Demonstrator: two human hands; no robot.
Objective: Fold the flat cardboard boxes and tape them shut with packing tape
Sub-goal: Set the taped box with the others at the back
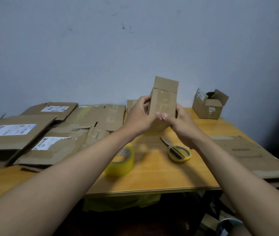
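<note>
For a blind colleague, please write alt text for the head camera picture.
Both hands, left hand and right hand, hold a small cardboard box upright above a wooden table. A yellow tape roll and yellow-handled scissors lie below; flat cardboard boxes are stacked at left, an open box at far right.

Both bare forearms reach from lower corners toward frame centre; left hand (139,119) and right hand (180,124) raised, fingers curled in grip, thumb tips nearly touching

Tape roll (120,160) partly behind left forearm; shipping labels (11,129) blurred, unreadable; right flat cardboard (248,154) cut off
</note>
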